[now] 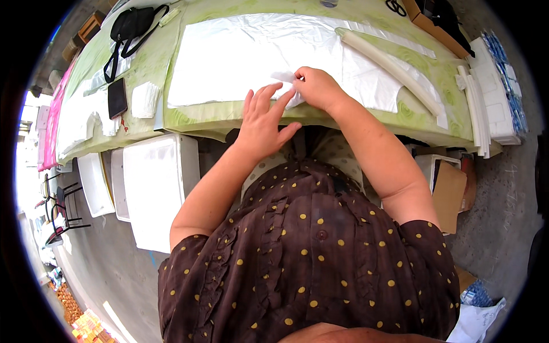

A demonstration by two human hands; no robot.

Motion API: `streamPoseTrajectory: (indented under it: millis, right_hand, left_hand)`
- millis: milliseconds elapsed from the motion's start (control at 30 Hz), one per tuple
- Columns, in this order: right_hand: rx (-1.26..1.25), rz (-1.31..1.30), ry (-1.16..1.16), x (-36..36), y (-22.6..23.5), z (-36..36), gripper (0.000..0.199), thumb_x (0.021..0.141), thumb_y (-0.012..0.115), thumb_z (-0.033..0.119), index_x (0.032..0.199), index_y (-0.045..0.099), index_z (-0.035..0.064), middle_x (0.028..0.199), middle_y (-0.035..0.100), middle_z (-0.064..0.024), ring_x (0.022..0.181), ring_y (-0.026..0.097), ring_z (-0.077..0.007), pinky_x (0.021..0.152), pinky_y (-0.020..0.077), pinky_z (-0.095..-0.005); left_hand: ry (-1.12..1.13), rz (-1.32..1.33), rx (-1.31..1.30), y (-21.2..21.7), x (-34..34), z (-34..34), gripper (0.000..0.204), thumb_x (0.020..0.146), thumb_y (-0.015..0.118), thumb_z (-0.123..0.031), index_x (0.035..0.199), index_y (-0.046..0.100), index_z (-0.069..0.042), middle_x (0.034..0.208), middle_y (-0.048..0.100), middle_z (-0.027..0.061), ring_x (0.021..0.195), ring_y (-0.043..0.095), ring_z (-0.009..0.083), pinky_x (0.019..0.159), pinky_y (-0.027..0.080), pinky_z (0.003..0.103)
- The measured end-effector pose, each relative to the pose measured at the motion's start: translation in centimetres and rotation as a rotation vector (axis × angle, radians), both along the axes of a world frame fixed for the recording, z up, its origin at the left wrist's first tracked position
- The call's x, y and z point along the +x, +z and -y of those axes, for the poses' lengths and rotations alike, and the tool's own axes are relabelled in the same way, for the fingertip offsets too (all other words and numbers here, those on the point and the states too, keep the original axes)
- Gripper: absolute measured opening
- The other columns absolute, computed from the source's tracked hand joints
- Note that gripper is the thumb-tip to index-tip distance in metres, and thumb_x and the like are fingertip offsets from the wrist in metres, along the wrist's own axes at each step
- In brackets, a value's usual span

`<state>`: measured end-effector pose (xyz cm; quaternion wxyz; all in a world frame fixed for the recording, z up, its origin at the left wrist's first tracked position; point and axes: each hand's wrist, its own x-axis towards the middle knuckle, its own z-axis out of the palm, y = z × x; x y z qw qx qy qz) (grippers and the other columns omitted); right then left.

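Observation:
A large white plastic sheet point(240, 54) lies flat on a table covered with a green cloth point(148, 68). My right hand point(317, 87) pinches a small crumpled white piece point(286, 79) at the sheet's near edge. My left hand point(262, 121) hovers just beside it, fingers spread, fingertips touching the same white piece. A rolled white tube point(394, 71) rests on the sheet to the right.
A black phone point(118, 97), a black bag point(132, 26) and a folded white wad point(145, 100) lie on the table's left. White foam boxes point(157, 188) stand on the floor at left. Stacked white sheets point(486, 108) sit at right, and a cardboard box point(449, 194) below.

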<state>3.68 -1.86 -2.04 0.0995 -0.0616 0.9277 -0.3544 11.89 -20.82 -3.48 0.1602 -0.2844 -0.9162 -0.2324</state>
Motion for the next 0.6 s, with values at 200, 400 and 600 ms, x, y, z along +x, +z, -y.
streamPoseTrajectory:
  millis: [200, 400, 600]
  right_hand:
    - [-0.078, -0.110, -0.166, 2.5, -0.9, -1.0, 0.040, 0.087, 0.064, 0.021, 0.124, 0.059, 0.0044, 0.091, 0.068, -0.0135, 0.083, 0.067, -0.0276, 0.076, 0.0522, -0.0383]
    - [-0.172, -0.138, -0.217, 6.3, -0.1, -2.6, 0.037, 0.088, 0.062, 0.019, 0.121, 0.057, 0.0046, 0.098, 0.069, -0.0182, 0.088, 0.067, -0.0343, 0.080, 0.0521, -0.0423]
    - [-0.363, -0.186, -0.315, 7.1, -1.1, -4.1, 0.033, 0.087, 0.063, 0.012, 0.118, 0.058, 0.0036, 0.088, 0.065, -0.0135, 0.080, 0.064, -0.0296, 0.077, 0.0517, -0.0401]
  left_hand:
    - [-0.093, 0.185, -0.229, -0.2, -3.8, -1.4, 0.093, 0.082, 0.074, -0.051, 0.155, 0.030, -0.014, 0.161, 0.029, 0.0130, 0.151, 0.022, 0.0327, 0.122, 0.016, 0.054]
    - [-0.267, 0.151, -0.320, 0.2, -4.5, -2.5, 0.094, 0.080, 0.076, -0.049, 0.155, 0.031, -0.015, 0.162, 0.029, 0.0117, 0.151, 0.022, 0.0311, 0.122, 0.015, 0.054]
    - [-0.333, 0.106, -0.200, 0.6, -4.2, -3.6, 0.091, 0.080, 0.078, -0.042, 0.154, 0.034, -0.015, 0.162, 0.029, 0.0091, 0.151, 0.021, 0.0309, 0.122, 0.018, 0.053]
